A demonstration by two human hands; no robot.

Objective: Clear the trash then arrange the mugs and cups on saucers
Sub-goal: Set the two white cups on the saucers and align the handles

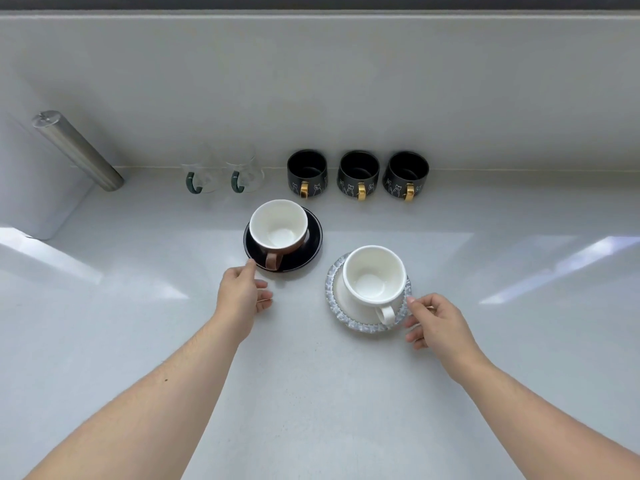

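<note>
Hands (both) at saucers' rims

A: Where does the head view look from?
B: From above, forward and steeply down onto the pale grey counter, close in, both forearms entering from the lower corners.
A: And a second view?
B: Only this one.

Left hand at black saucer, right hand at glass saucer.

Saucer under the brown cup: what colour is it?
Black saucer, glossy, shown in the head view.
</note>
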